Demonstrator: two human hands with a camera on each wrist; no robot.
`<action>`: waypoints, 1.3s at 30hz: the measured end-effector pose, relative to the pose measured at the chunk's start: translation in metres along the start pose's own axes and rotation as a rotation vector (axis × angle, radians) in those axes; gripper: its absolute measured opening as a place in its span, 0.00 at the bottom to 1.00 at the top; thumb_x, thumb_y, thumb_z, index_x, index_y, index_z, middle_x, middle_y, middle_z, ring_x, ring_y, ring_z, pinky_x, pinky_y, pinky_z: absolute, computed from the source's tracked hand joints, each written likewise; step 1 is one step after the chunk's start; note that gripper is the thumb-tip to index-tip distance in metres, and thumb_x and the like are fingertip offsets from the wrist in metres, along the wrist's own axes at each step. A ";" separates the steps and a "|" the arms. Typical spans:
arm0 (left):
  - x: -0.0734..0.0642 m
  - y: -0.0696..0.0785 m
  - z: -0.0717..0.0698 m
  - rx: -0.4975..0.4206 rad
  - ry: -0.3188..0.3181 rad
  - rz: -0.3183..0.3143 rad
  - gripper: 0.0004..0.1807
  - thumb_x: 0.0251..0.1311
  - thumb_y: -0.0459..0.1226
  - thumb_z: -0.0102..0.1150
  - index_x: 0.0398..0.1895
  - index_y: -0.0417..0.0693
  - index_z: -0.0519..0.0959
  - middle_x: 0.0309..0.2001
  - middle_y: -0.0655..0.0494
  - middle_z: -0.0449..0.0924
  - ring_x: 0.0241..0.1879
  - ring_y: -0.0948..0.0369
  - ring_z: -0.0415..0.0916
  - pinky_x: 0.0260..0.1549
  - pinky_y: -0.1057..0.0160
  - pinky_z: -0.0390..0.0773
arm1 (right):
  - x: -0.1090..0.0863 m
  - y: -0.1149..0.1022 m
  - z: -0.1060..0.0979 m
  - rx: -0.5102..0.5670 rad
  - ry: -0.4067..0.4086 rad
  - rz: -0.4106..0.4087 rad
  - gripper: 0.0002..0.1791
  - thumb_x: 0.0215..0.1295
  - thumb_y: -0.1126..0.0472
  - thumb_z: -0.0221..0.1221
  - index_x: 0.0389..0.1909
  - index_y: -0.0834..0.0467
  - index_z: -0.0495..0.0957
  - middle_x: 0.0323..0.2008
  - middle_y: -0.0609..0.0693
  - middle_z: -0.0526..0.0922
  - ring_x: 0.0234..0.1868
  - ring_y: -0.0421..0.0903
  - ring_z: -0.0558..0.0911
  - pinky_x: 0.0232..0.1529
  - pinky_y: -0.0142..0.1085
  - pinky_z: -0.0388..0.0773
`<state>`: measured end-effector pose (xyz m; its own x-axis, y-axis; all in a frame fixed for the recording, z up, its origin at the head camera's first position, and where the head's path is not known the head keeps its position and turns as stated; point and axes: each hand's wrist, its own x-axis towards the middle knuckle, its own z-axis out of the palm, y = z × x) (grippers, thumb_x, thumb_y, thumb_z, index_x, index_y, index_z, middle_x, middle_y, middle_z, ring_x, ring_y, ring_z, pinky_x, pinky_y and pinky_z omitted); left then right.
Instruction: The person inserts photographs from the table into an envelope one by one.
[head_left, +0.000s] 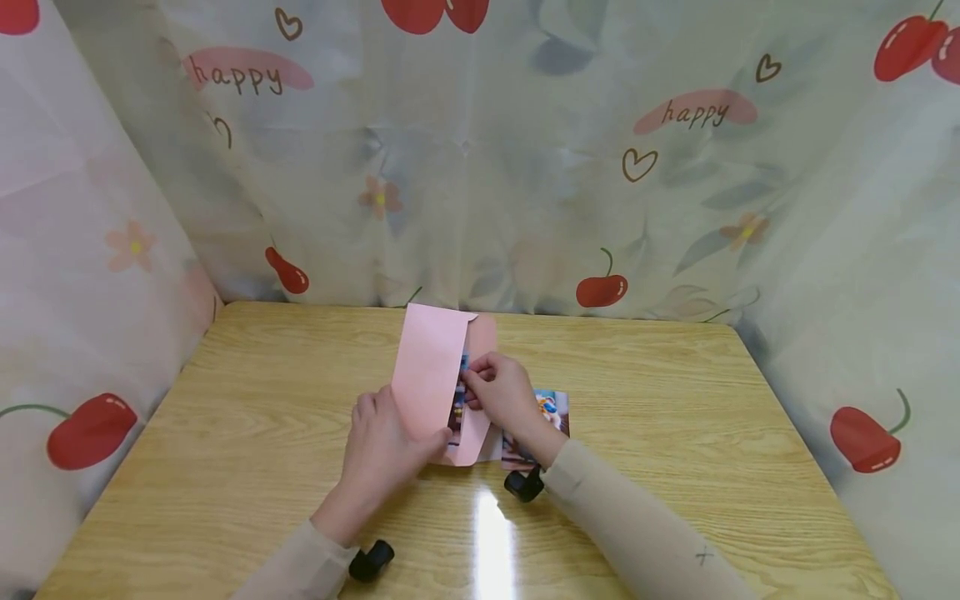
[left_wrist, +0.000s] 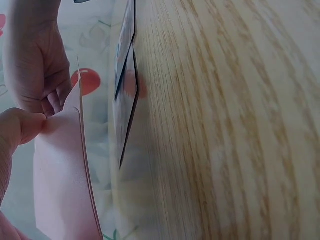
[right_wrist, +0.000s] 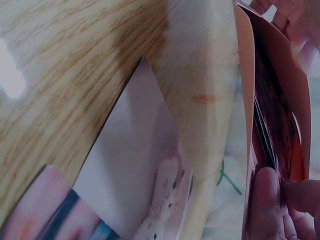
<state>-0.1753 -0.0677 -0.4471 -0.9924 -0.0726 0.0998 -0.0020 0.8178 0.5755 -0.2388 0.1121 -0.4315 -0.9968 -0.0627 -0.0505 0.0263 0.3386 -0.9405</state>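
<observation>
A pink envelope (head_left: pixel 431 354) is held up over the table, its flap side toward the right. My left hand (head_left: pixel 384 446) grips it at the lower left, the thumb near the opening. Several glossy picture cards (head_left: pixel 455 412) show inside the opening; their edges (right_wrist: pixel 262 132) stand close together in the right wrist view. My right hand (head_left: pixel 508 398) reaches in at the opening and pinches the cards between thumb and fingers. More picture cards (head_left: pixel 557 407) lie overlapping on the table, partly hidden under my right wrist. One is pale with small cartoon faces (right_wrist: pixel 162 200).
The wood-grain table (head_left: pixel 675 417) stretches out on both sides of my hands. A printed curtain (head_left: pixel 480 167) with cherries and hearts encloses its back and sides. Black camera pieces (head_left: pixel 372 560) sit at both wrists.
</observation>
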 end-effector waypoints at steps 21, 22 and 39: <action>0.004 -0.008 -0.004 0.039 0.008 -0.025 0.56 0.36 0.65 0.67 0.59 0.32 0.61 0.49 0.39 0.62 0.47 0.47 0.62 0.42 0.50 0.70 | -0.004 -0.008 -0.047 -0.084 0.043 -0.086 0.20 0.59 0.41 0.64 0.42 0.53 0.79 0.36 0.51 0.80 0.31 0.49 0.84 0.34 0.42 0.81; 0.005 -0.009 -0.005 0.039 0.009 -0.025 0.56 0.36 0.66 0.67 0.59 0.32 0.61 0.49 0.38 0.62 0.47 0.47 0.62 0.42 0.50 0.70 | -0.003 -0.007 -0.051 -0.099 0.051 -0.091 0.22 0.58 0.39 0.63 0.42 0.52 0.79 0.35 0.51 0.80 0.32 0.49 0.84 0.34 0.41 0.81; 0.004 -0.015 -0.008 0.060 0.004 -0.067 0.58 0.36 0.66 0.66 0.61 0.33 0.60 0.51 0.38 0.62 0.47 0.47 0.62 0.41 0.48 0.71 | -0.002 0.034 -0.117 -0.275 -0.025 -0.061 0.34 0.50 0.35 0.67 0.50 0.54 0.75 0.43 0.49 0.79 0.44 0.47 0.79 0.45 0.43 0.77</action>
<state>-0.1784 -0.0848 -0.4490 -0.9892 -0.1309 0.0657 -0.0763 0.8435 0.5317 -0.2451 0.2337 -0.4238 -0.9936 -0.1129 -0.0076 -0.0591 0.5752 -0.8159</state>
